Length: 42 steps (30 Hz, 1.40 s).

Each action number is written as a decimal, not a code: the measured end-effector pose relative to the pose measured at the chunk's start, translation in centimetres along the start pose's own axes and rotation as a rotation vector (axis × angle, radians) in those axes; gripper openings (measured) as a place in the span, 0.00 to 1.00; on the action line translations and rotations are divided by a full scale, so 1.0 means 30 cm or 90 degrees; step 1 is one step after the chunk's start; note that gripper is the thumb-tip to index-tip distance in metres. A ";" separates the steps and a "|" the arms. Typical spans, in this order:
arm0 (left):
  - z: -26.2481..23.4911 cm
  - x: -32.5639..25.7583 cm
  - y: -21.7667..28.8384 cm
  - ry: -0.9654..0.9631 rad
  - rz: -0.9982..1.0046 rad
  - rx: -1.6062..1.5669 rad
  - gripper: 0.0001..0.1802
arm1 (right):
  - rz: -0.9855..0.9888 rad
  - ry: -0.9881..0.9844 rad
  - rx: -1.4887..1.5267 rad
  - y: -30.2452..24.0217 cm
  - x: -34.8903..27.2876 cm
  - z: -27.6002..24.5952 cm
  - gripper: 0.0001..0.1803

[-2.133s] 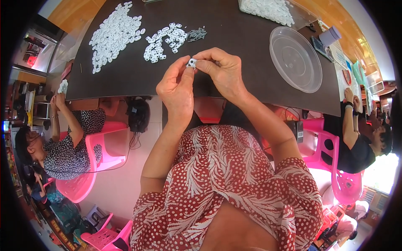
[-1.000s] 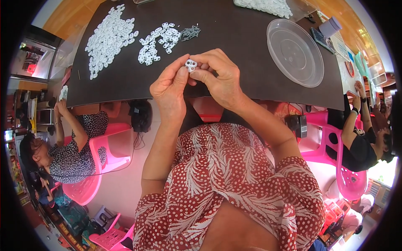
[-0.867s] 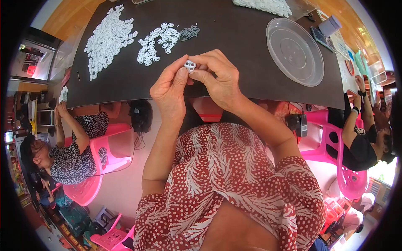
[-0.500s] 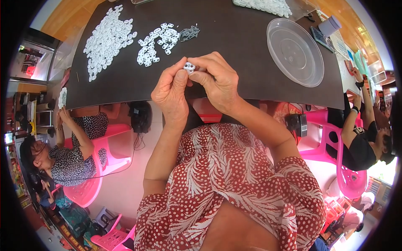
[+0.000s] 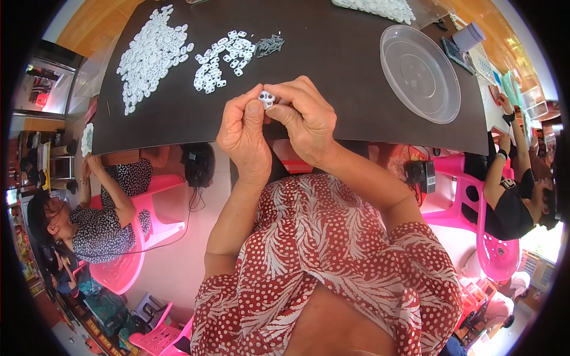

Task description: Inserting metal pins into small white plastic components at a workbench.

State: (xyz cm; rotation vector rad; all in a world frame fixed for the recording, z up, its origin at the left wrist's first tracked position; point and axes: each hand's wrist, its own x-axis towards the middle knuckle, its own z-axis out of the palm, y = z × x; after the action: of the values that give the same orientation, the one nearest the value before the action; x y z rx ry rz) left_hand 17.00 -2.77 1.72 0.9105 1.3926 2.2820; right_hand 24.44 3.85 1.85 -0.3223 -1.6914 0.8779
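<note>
Just above the near edge of the dark table, a small white plastic piece with dark holes [image 5: 266,98] is pinched between both hands. My left hand [image 5: 246,130] grips its left side with thumb and forefinger. On the other side, the thumb and forefinger of my right hand [image 5: 310,118] close on it too. Beyond the hands lies a loose group of similar white pieces with holes [image 5: 209,74]. Beside that group is a small heap of thin grey pins [image 5: 270,45]. Farther left spreads a large pile of white oval pieces [image 5: 151,56].
A round clear plastic lid [image 5: 420,74] lies on the right of the dark table [image 5: 338,71]. Behind it are a tub of white pieces [image 5: 377,9] and a grey-lilac cup [image 5: 468,37]. People sit on pink chairs at left [image 5: 122,270] and right [image 5: 499,252].
Both hands stay pinched on the white piece, which has tilted slightly. The left hand has shifted a little to the right and down.
</note>
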 end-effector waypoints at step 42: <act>-0.020 -0.035 -0.009 0.016 -0.007 0.030 0.11 | 0.029 0.018 -0.027 -0.024 -0.031 0.037 0.15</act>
State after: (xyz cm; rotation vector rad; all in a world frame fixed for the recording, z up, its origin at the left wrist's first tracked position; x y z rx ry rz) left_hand 17.37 -3.64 0.93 0.8895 1.4647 2.2685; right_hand 23.88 2.36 1.61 -0.4025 -1.6842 0.8679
